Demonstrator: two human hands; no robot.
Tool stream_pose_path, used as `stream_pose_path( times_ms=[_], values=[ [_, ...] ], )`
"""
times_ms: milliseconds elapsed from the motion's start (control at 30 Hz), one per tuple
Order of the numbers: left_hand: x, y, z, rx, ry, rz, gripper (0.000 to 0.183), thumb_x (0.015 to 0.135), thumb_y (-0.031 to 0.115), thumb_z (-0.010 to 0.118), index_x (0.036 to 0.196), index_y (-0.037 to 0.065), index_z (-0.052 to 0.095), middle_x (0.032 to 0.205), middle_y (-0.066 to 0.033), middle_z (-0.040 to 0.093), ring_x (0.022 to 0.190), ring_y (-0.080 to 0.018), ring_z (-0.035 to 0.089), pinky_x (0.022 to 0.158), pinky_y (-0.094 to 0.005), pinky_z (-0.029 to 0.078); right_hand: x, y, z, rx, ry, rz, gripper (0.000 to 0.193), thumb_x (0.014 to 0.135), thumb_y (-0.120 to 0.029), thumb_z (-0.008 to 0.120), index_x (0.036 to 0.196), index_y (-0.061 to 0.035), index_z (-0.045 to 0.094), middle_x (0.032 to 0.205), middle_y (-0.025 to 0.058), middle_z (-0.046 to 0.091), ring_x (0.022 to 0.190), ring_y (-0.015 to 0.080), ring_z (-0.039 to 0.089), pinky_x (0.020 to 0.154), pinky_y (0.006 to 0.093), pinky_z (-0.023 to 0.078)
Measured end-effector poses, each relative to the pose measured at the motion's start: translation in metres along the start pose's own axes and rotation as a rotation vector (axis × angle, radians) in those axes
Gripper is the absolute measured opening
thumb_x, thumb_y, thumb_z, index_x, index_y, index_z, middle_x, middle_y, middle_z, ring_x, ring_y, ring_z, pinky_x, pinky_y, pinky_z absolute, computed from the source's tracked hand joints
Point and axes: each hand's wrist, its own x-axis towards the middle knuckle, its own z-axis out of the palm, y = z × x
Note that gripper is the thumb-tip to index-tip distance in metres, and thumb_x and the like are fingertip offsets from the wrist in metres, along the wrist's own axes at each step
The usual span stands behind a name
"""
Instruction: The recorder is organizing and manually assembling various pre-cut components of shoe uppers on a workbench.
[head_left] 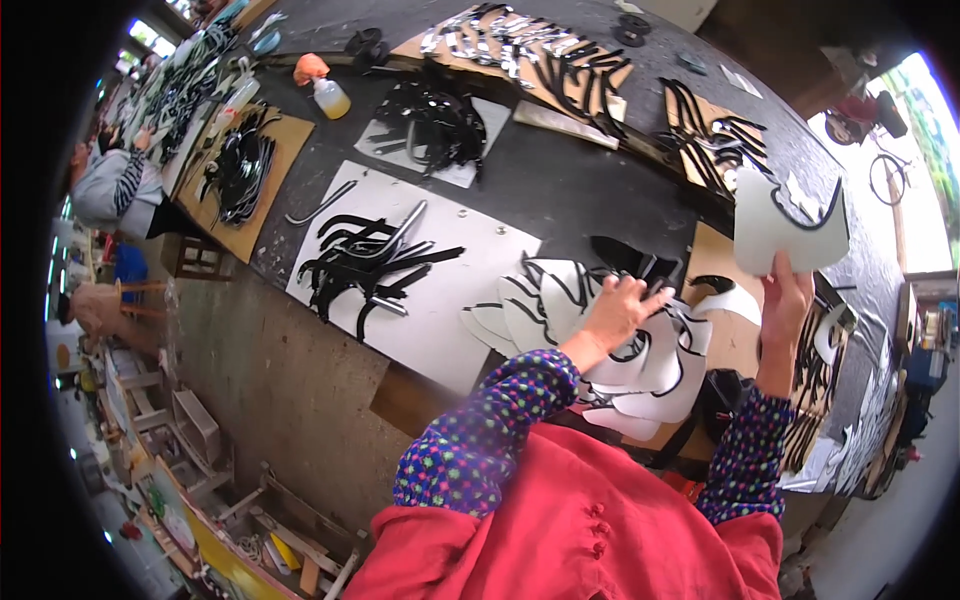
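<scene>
My right hand (786, 298) is raised at the right, its fingers closed on the lower edge of a white flat cut piece (790, 243). A curved notch with a black edging strip runs along that piece's top. My left hand (618, 315) is over a pile of similar white cut pieces (655, 375) with black-edged curves. Its fingers are spread, and nothing shows between them. Just beyond the left fingertips lie black curved pieces (640, 262). Another white piece with a black curve (728, 300) rests on brown cardboard (712, 255) between my hands.
A white board (470, 250) at the left bears a heap of black strips (365, 262). Farther back lie more black strip bundles (430, 128) and a bottle of yellow liquid (331, 100). At the far left sits another person (112, 190). Dark strips (808, 400) hang at the right.
</scene>
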Motion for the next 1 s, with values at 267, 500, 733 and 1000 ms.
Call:
stream_pose_path(
  times_ms=[267, 500, 733, 1000],
  values=[
    [0.008, -0.026, -0.055, -0.801, 0.228, -0.36, 0.076, 0.086, 0.0, 0.064, 0.153, 0.018, 0.031, 0.085, -0.0065, 0.062, 0.08, -0.0225, 0.058, 0.078, -0.0363, 0.046, -0.088, 0.052, 0.071, 0.235, -0.117, -0.219, 0.034, 0.098, -0.007, 0.054, 0.131, 0.0013, 0.054, 0.124, 0.0095, 0.062, 0.11, 0.0183, 0.059, 0.094, 0.0323, 0.046],
    [-0.003, -0.081, -0.051, -1.659, 0.206, -0.95, 0.049, 0.095, 0.007, 0.061, 0.142, 0.007, 0.047, 0.105, -0.0038, 0.066, 0.084, -0.0056, 0.06, 0.067, -0.0217, 0.052, -0.134, 0.093, 0.084, 0.585, -0.011, -0.321, 0.036, 0.1, -0.014, 0.051, 0.134, -0.0023, 0.052, 0.132, 0.0141, 0.058, 0.116, 0.0256, 0.058, 0.102, 0.0461, 0.042],
    [-0.038, -0.139, -0.062, -1.328, 0.035, -0.617, 0.066, 0.092, 0.024, 0.061, 0.146, 0.0, 0.033, 0.134, -0.0225, 0.052, 0.119, -0.0313, 0.054, 0.099, -0.035, 0.043, -0.214, 0.154, 0.129, 0.251, -0.007, -0.324, 0.042, 0.097, -0.01, 0.054, 0.136, 0.0033, 0.048, 0.134, 0.0175, 0.055, 0.121, 0.0257, 0.056, 0.104, 0.042, 0.042],
    [-0.187, -0.187, -0.139, -2.091, -0.681, -0.447, 0.063, 0.098, 0.041, 0.055, 0.147, 0.007, 0.036, 0.133, -0.0126, 0.055, 0.119, -0.0264, 0.057, 0.095, -0.0394, 0.051, -0.273, 0.16, 0.195, -0.162, -0.497, 0.463, 0.033, 0.078, -0.008, 0.067, 0.108, 0.0051, 0.063, 0.093, 0.0036, 0.067, 0.079, 0.0102, 0.061, 0.069, 0.0252, 0.048]
  ],
)
